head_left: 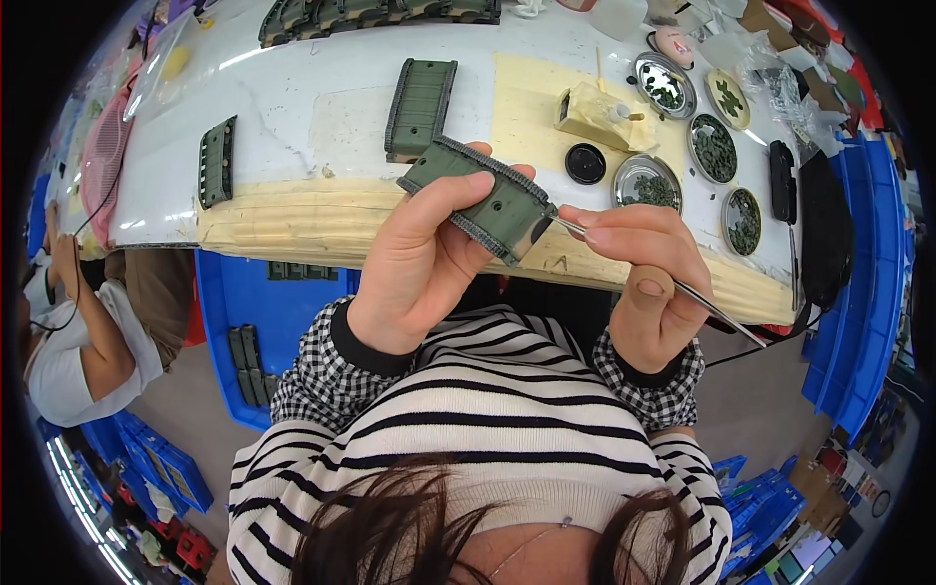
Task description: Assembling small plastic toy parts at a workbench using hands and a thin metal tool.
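Note:
My left hand (414, 258) is closed round a green camouflage-painted plastic piece (478, 200), held tilted above the near table edge. It has ridged dark borders and a small round hole; the thumb lies on its upper face. My right hand (658, 273), with a covering on the thumb tip, grips a slim metal tool (717, 314). The tool's tip meets or nearly meets the right end of the piece; contact is too small to make out. Just beyond my left hand, a similar green piece (421, 102) lies on the table.
Metal dishes (714, 148) of small green bits stand at the right, near a black round lid (585, 164) and a tape-covered box (604, 117). Another green piece (217, 161) lies left. A blue bin (229, 322) sits below the table. Someone in white (97, 341) works at far left.

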